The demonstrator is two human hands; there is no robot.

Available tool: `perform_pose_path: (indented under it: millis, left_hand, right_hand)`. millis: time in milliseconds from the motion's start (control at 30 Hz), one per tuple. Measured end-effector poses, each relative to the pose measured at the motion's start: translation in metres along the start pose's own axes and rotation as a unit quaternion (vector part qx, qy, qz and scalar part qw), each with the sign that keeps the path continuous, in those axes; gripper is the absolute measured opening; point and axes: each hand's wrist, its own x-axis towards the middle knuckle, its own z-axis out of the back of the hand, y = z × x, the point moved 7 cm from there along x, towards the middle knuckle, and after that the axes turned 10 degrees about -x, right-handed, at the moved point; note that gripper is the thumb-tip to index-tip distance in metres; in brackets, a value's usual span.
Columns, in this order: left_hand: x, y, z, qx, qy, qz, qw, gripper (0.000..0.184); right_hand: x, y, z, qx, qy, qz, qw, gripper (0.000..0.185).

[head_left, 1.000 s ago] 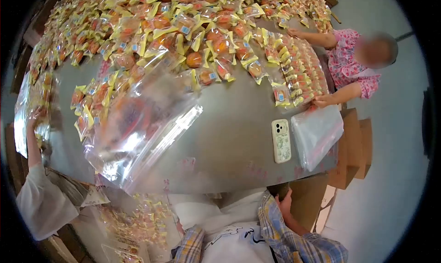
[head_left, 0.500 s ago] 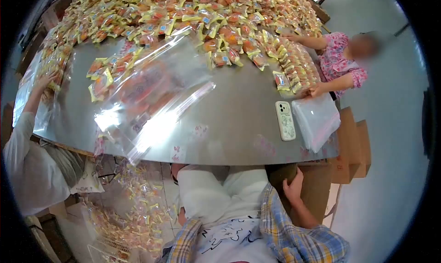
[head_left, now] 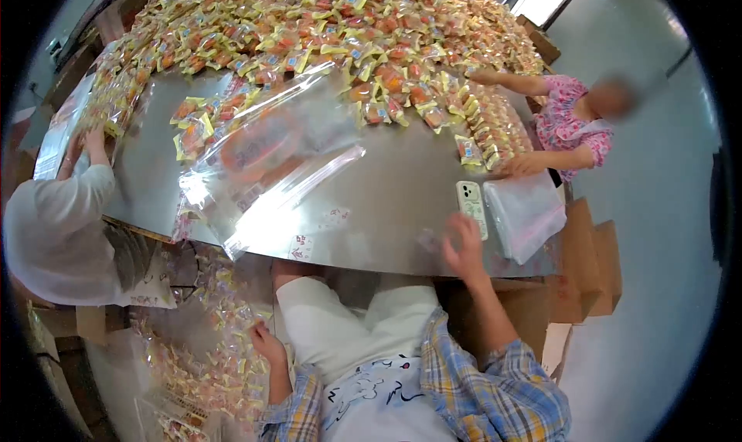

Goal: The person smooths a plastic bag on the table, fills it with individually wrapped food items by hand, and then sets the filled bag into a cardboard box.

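Observation:
My right hand is raised over the table's front edge, just below a phone in a cream patterned case. It looks open and empty, its fingers slightly blurred. Low beside my left thigh, my left hand hangs with fingers loosely extended and nothing visible in it. Behind it, on the floor, are many small wrapped packets. On the metal table lie large clear plastic bags, and a stack of clear bags sits right of the phone.
A large heap of yellow-edged wrapped packets covers the far side of the table. At the right, a person in a pink floral top handles rows of packets. Another person in a pale top works at the left. Cardboard boxes stand at the right.
My right hand has risen from beside my right thigh to above the table edge. My left hand has come into view at the left. The left person's arms have drawn together.

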Motion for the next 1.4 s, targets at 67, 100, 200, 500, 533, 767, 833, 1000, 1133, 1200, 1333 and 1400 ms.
perform_pose_path:
  millis: [67, 100, 200, 500, 533, 767, 833, 1000, 1133, 1200, 1333, 1400]
  left_hand:
    - [0.019, -0.072, -0.041, 0.018, 0.047, -0.103, 0.993, 0.027]
    - [0.011, -0.126, -0.07, 0.097, 0.092, -0.159, 0.978, 0.034]
    - [-0.011, -0.155, -0.151, 0.311, 0.204, -0.271, 0.888, 0.059]
    - [-0.024, -0.097, -0.252, 0.478, 0.459, -0.137, 0.736, 0.065]
    - [-0.024, -0.092, -0.256, 0.485, 0.467, -0.125, 0.729, 0.064]
    - [0.004, -0.091, -0.272, 0.515, 0.471, -0.097, 0.709, 0.062]
    - [0.013, -0.089, -0.266, 0.522, 0.464, -0.098, 0.709, 0.061]
    - [0.032, -0.086, -0.258, 0.532, 0.441, -0.114, 0.713, 0.059]
    - [0.034, -0.086, -0.233, 0.537, 0.408, -0.132, 0.726, 0.058]
    - [0.036, -0.087, -0.218, 0.541, 0.378, -0.149, 0.736, 0.057]
    - [0.047, -0.104, -0.188, 0.532, 0.286, -0.214, 0.768, 0.056]
    - [0.048, -0.111, -0.182, 0.547, 0.263, -0.209, 0.767, 0.056]
  right_hand:
    - [0.053, -0.01, -0.029, 0.0, -0.021, -0.012, 1.0, 0.042]
    - [0.082, -0.016, -0.049, -0.009, -0.028, -0.022, 0.999, 0.045]
    - [0.165, -0.034, -0.112, 0.022, -0.075, -0.04, 0.996, 0.061]
    - [0.25, -0.032, -0.217, 0.022, -0.012, -0.03, 0.999, 0.066]
    - [0.246, -0.04, -0.213, 0.036, -0.007, -0.035, 0.999, 0.063]
    - [0.246, -0.046, -0.205, 0.058, -0.02, -0.055, 0.997, 0.049]
    - [0.244, -0.048, -0.201, 0.085, -0.047, -0.079, 0.992, 0.047]
    - [0.235, -0.05, -0.188, 0.04, -0.148, -0.119, 0.981, 0.046]
    - [0.236, -0.015, -0.179, 0.067, -0.141, 0.019, 0.987, 0.054]
    - [0.233, 0.022, -0.173, 0.127, -0.07, 0.147, 0.978, 0.059]
    - [0.222, 0.042, -0.211, 0.167, 0.033, 0.163, 0.972, 0.062]
    - [0.221, 0.041, -0.207, 0.11, -0.014, 0.152, 0.982, 0.059]
